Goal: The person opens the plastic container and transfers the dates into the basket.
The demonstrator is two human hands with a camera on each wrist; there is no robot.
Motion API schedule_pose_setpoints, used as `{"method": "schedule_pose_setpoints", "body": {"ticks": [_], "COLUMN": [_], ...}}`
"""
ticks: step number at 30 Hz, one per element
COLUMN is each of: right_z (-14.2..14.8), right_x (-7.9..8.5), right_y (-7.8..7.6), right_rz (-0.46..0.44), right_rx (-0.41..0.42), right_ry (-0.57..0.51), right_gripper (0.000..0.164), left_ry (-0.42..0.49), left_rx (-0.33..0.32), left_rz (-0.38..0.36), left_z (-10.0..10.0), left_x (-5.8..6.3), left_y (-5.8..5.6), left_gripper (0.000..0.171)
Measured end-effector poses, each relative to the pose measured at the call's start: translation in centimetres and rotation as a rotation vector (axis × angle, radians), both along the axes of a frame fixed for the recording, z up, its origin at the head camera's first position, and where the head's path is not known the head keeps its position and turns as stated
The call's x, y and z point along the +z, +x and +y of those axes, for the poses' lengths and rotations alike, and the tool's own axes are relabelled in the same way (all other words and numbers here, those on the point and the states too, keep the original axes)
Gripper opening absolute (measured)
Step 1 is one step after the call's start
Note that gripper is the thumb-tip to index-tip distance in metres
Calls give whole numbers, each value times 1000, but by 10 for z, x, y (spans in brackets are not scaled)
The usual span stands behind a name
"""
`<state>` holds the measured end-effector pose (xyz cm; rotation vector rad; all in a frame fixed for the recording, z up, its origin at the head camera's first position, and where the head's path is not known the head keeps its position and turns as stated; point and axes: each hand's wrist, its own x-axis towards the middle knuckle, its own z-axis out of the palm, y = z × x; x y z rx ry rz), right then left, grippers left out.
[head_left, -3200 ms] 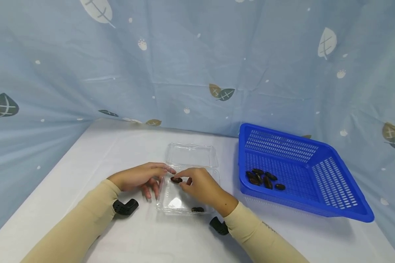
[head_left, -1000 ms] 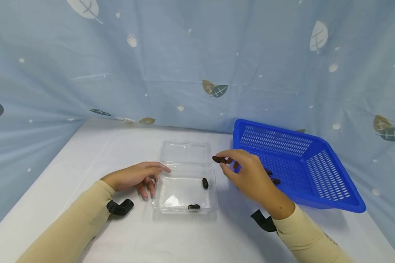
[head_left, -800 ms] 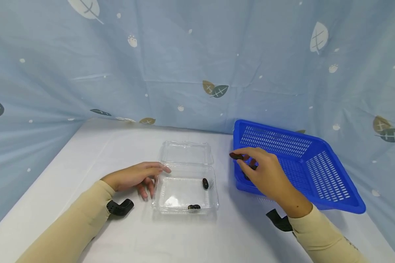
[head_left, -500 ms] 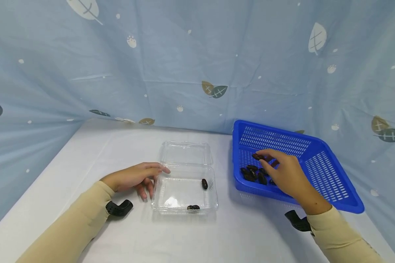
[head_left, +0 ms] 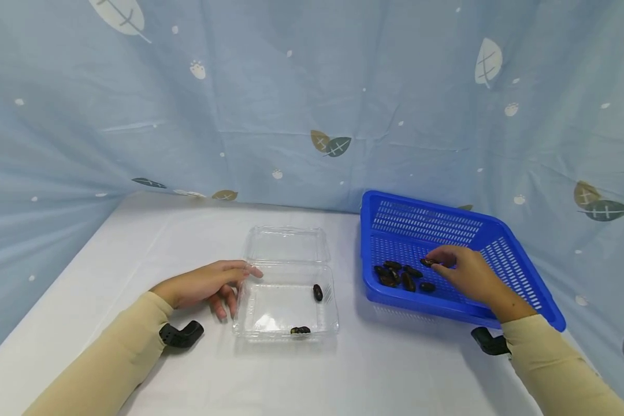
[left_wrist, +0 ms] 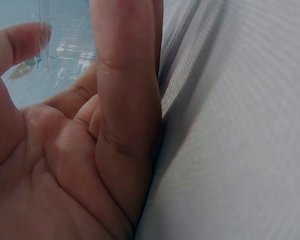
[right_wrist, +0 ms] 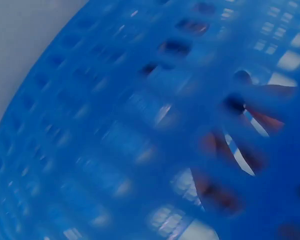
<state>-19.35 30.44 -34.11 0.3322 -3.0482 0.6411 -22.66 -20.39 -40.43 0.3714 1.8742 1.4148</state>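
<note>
In the head view my right hand (head_left: 465, 274) pinches a dark brown date (head_left: 427, 262) between thumb and fingers, over the blue basket (head_left: 520, 248). Several more dates (head_left: 407, 282) lie on the basket floor, left of that hand. My left hand (head_left: 205, 283) rests at the left wall of a clear plastic clamshell box (head_left: 278, 297), index finger on its rim, other fingers loosely bent on the cloth. The box holds one date (head_left: 318, 292) at its right side and another date (head_left: 300, 330) near the front wall. The left wrist view shows a bare palm (left_wrist: 60, 155).
The box's clear lid (head_left: 287, 245) lies folded back behind it. Black wrist devices (head_left: 182, 334) sit at both sleeves. A leaf-patterned blue curtain (head_left: 270, 104) hangs behind the white tablecloth (head_left: 343, 375). Blurred basket slats (right_wrist: 115, 105) fill the right wrist view.
My right hand has lifted a date out of the box's left part and carried it rightward over the basket. My left hand has stayed at the box's left wall. The head view has shifted slightly.
</note>
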Motion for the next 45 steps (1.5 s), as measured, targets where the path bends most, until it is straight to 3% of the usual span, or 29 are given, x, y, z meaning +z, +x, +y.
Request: {"method": "schedule_pose_setpoints", "body": {"ticks": [10, 20, 37, 41, 45], "right_z": [19, 16, 14, 13, 10], "right_x": [-17, -22, -25, -23, -13], "right_y": [-8, -12, -16, -15, -9], "right_rz": [-125, -175, -203, -157, -25], "right_rx": [49, 40, 23, 13, -21], "right_ry": [-8, 46, 83, 80, 61], "right_gripper": [15, 15, 17, 18, 20], "left_ry": [-2, 1, 2, 1, 3], "left_rx": [0, -4, -6, -3, -3], "left_rz": [1, 2, 15, 14, 15], "left_z": [-1, -1, -1, -1, 0], "left_x": [1, -4, 1, 1, 0], "left_y": [1, 0, 1, 1, 0], "left_gripper": [51, 52, 52, 52, 51]}}
